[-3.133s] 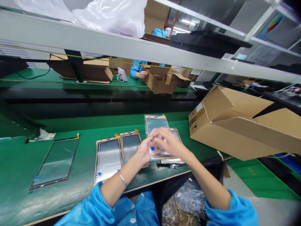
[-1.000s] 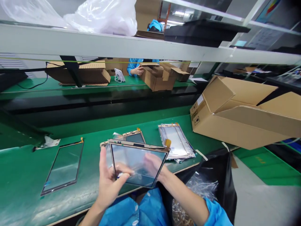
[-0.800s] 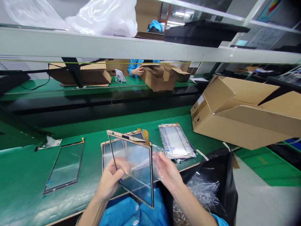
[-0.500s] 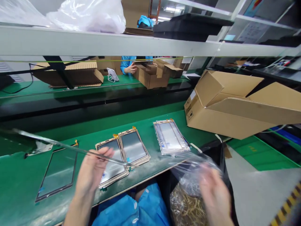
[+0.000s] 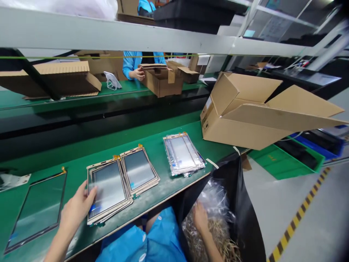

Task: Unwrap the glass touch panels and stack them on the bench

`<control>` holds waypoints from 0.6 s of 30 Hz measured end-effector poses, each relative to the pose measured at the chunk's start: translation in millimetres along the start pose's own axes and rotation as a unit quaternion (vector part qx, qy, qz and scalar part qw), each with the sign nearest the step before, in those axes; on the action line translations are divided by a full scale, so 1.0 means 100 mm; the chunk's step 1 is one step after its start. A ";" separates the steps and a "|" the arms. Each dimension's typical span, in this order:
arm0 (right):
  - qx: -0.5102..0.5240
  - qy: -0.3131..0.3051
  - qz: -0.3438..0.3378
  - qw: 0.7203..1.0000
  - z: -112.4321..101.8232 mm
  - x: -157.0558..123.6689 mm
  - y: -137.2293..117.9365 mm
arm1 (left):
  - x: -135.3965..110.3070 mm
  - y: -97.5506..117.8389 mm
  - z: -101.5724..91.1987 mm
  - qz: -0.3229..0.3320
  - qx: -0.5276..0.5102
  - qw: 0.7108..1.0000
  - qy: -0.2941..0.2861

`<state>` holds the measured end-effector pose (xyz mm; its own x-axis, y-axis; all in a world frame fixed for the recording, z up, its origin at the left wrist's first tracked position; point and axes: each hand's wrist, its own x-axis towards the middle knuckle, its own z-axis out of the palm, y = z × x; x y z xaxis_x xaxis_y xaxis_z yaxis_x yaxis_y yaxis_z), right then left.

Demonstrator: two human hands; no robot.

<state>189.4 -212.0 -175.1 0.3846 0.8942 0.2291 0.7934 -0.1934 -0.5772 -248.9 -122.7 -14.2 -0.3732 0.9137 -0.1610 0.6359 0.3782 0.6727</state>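
My left hand point(image 5: 77, 207) grips the left edge of a framed glass panel point(image 5: 109, 187), thumb on top and fingers at the side. This panel lies slightly askew on the left stack. Against it stands a second stack of panels point(image 5: 140, 169) with orange flex tabs. My right hand point(image 5: 201, 217) is down in a black bag point(image 5: 247, 218) at the bench's front edge, at a crumpled clear plastic film point(image 5: 214, 198); its fingertips are partly hidden. Brownish strips point(image 5: 218, 233) fill the bag below the film.
A larger dark-framed panel point(image 5: 40, 207) lies at left. Film-wrapped panels point(image 5: 182, 154) lie right of the stacks. An open cardboard box point(image 5: 245, 125) stands at the bench's right end, a green bin point(image 5: 283, 162) beyond. Opposite, a co-worker's hand point(image 5: 138, 74) touches a carton point(image 5: 163, 83).
My left hand has lowered the thin panel, seen edge-on before, onto the left stack. My right hand has carried the plastic film down into the bag. The view has shifted right.
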 end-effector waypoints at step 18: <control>-0.089 -0.002 -0.364 0.927 -0.13 1.18 -1.35 | -0.25 1.79 1.61 -0.069 -0.469 0.798 -0.371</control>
<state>134.0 -85.6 -59.6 -0.2847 0.8149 0.5049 0.9074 0.3989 -0.1322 -16.6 -53.4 -6.1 0.3290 0.8409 -0.4298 -0.2924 0.5234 0.8003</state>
